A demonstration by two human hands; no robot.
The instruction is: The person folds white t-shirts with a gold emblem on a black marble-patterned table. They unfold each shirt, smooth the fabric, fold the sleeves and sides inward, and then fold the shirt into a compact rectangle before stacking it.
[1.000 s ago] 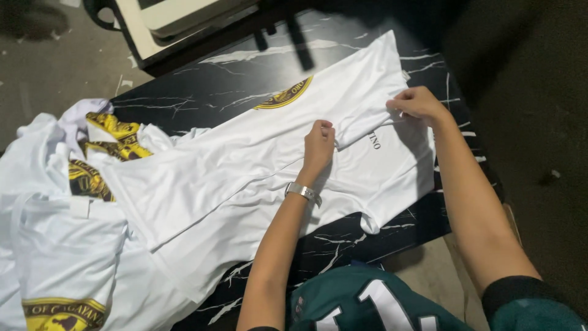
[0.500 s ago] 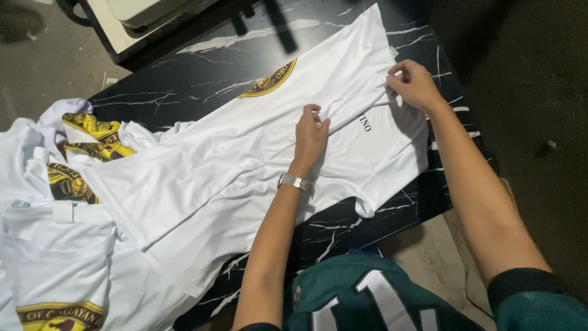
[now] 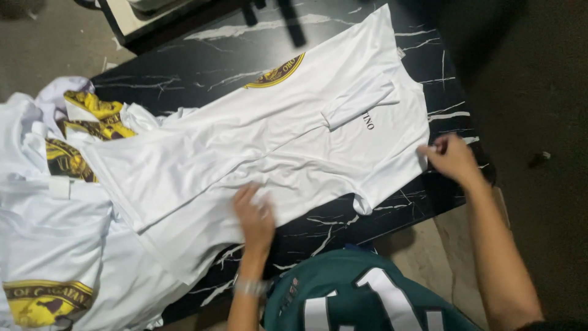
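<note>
Left hand (image 3: 254,216) flat, palm down, fingers loosely spread, pressing on the lower edge of a white T-shirt (image 3: 275,141), slightly blurred; silver wristband (image 3: 251,287) on that wrist. Right hand (image 3: 450,158) at the shirt's right edge, fingertips pinching a bit of the white fabric near the table's corner. Shirt spread flat and diagonal across a black marble-patterned table (image 3: 184,61) with white veins, one short sleeve folded over onto the body, a round gold emblem (image 3: 275,72) near the far edge, a small line of dark print beside the folded sleeve. To the left, touching and partly under the spread shirt, a rumpled pile of more white shirts (image 3: 55,245) with gold and dark printed emblems, spilling over the table's left side. At the bottom of the view, a dark green jersey (image 3: 361,300) with large white figures, worn by the person. Beyond the far table edge, part of a pale boxy object (image 3: 138,15) in a dark frame. Grey floor (image 3: 49,43) at top left, dark floor at right.
</note>
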